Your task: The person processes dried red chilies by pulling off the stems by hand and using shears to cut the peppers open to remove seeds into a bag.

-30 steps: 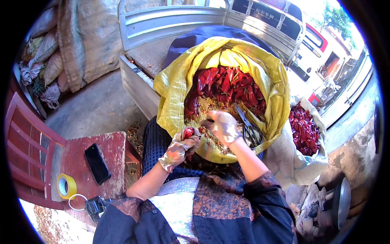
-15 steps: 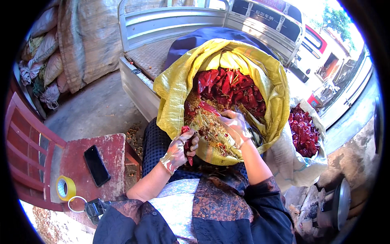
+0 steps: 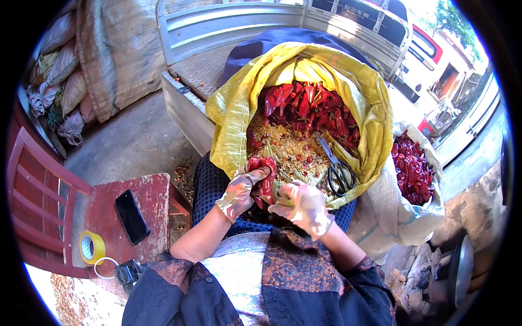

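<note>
My left hand (image 3: 238, 194), in a pale thin glove, is closed round a few dried red chilies (image 3: 265, 175) at the near left rim of an open yellow woven sack (image 3: 227, 117). My right hand (image 3: 305, 209), gloved too, is just to the right over the sack's near edge. Its fingers are curled in and slightly blurred; anything between them is hidden. Red chilies (image 3: 307, 108) are heaped at the back of the sack. In front of them lie loose yellow seeds and stem bits (image 3: 296, 144), and black-handled scissors (image 3: 340, 171) rest at the right.
On my right stands a white sack (image 3: 405, 223) of red chilies. To the left, a worn red chair (image 3: 157, 209) bears a phone (image 3: 132, 217) and a roll of yellow tape (image 3: 91, 247). A metal cart bed (image 3: 190, 117) is behind the yellow sack.
My right hand has drawn back from inside the sack toward me, uncovering the scissors. My left hand, still gripping chilies, has moved slightly right and turned so that more of them shows.
</note>
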`<state>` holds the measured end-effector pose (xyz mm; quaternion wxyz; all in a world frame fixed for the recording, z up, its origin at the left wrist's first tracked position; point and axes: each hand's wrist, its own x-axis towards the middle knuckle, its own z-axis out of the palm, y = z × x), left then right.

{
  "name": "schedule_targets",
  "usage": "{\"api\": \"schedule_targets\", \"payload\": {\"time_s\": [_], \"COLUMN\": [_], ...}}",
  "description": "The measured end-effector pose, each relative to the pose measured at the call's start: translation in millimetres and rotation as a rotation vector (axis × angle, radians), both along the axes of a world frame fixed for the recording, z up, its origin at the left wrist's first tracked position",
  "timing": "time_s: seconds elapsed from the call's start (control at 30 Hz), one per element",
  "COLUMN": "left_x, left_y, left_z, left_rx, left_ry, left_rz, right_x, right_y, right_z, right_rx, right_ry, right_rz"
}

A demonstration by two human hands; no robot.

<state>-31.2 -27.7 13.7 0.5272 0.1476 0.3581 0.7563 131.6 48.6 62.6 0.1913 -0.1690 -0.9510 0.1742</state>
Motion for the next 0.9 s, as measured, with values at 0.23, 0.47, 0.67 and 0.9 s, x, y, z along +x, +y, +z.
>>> {"api": "schedule_targets", "payload": {"time_s": [0.23, 0.47, 0.67, 0.9], "left_x": [-2, 2, 7, 4], "left_y": [-3, -4, -1, -7], "left_z": [-4, 0, -11, -15], "left_rx": [0.114, 0.101, 0.34, 0.156], "left_ry": [0.372, 0.307, 0.34, 0.645], "left_rz": [-0.059, -0.027, -0.2, -0.127], "right_x": [-33, -38, -38, -30], "right_y": [39, 32, 23, 21], "right_z": [19, 23, 16, 26], "right_rx": [-0.816, -0.612, -0.536, -0.581], "right_ry": [0.436, 0.359, 0.417, 0.201], "right_rz": [0.144, 0.187, 0.151, 0.128]}}
